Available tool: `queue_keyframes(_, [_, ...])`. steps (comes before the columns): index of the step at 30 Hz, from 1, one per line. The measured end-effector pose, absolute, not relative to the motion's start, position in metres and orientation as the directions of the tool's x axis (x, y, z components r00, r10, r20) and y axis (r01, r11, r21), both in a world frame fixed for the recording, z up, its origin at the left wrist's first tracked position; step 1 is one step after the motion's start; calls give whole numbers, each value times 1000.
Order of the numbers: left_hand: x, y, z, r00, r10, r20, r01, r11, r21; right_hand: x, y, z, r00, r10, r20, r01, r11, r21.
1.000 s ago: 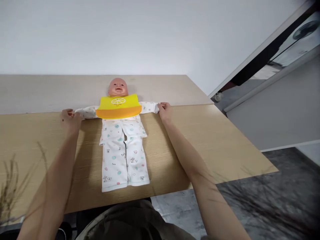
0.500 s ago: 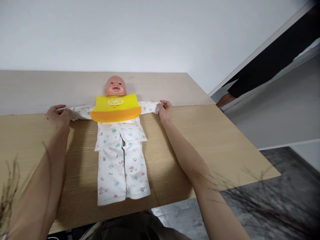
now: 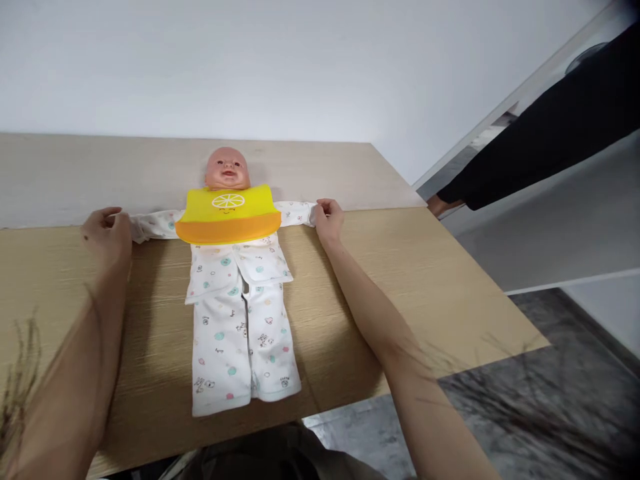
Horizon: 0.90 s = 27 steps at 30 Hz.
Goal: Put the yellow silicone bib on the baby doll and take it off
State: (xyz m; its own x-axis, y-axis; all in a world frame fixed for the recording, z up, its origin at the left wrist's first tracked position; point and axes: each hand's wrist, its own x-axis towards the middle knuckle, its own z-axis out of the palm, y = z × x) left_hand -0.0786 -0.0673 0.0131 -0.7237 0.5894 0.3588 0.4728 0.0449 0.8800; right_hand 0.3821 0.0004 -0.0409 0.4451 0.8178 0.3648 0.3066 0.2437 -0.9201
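A baby doll (image 3: 227,167) lies on its back on the table, arms stretched out to both sides. It wears a white printed top (image 3: 213,270) and matching trousers (image 3: 220,347). A yellow bib (image 3: 205,207) with a citrus slice design and an orange pocket covers its chest. My left hand (image 3: 107,237) is closed at the end of the crumpled sleeve (image 3: 157,225) on the left; its fingertips are partly hidden. On the other side, my right hand (image 3: 329,220) pinches the cuff of the opposite sleeve (image 3: 295,213).
The wooden table (image 3: 420,280) meets a white wall (image 3: 200,67) at the back. Its right edge slants toward the grey floor (image 3: 500,393). Beyond that edge, at the upper right, a person's dark-clothed leg (image 3: 540,147) shows beside a grey panel (image 3: 550,207).
My left hand has shifted slightly left, and the sleeve there looks drawn out a little. My right hand stays at its cuff. The view has moved slightly, and the person's leg at right has shifted.
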Motion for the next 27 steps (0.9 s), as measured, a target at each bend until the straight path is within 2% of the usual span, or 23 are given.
queue_keyframes(3, [-75,-65,17,-722,608,330,481,98,871,382,2,-38,438,816,377,362,224,-905])
queue_keyframes(7, [-73,-57,18,-719,644,262,452,146,880,383,11,-38,441,831,339,347,191,-918])
queue_keyframes(12, [-74,-48,15,-702,652,285,473,127,872,384,17,-40,378,845,377,329,258,-908])
queue_keyframes(16, [-78,-45,10,-744,615,261,390,82,917,384,17,-42,441,835,328,263,229,-937])
queue_keyframes(22, [-82,-47,8,-766,562,313,427,81,900,386,17,-45,504,821,267,178,204,-963])
queue_keyframes(27, [-86,-50,3,-736,558,382,525,115,843,387,11,-43,493,813,310,246,211,-946])
